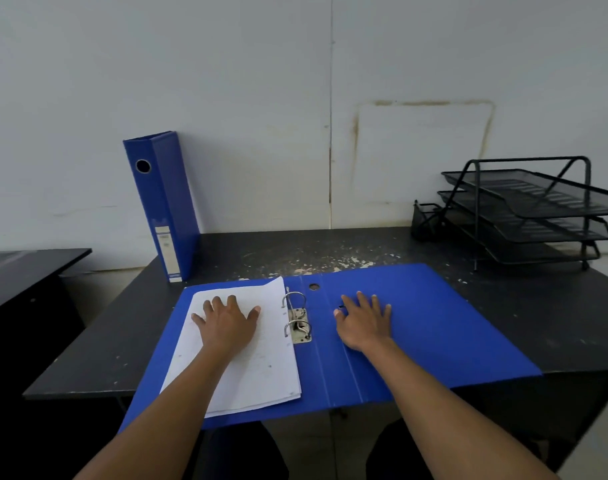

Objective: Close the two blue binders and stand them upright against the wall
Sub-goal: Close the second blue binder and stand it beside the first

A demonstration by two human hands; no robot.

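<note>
One blue binder (167, 202) stands shut and upright at the table's back left, leaning against the wall (261, 98). A second blue binder (451, 323) lies open flat at the table's front edge. A stack of white paper (247, 375) sits on its left half beside the metal ring mechanism (297, 322). My left hand (226, 323) rests flat on the paper with fingers spread. My right hand (363, 322) lies flat on the inside of the right cover, just right of the spine, fingers apart.
The dark, scuffed table (555, 306) carries a black three-tier mesh tray rack (534, 213) and a small mesh holder (425, 221) at the back right. A lower dark cabinet (25, 271) stands to the left. The open binder overhangs the front edge.
</note>
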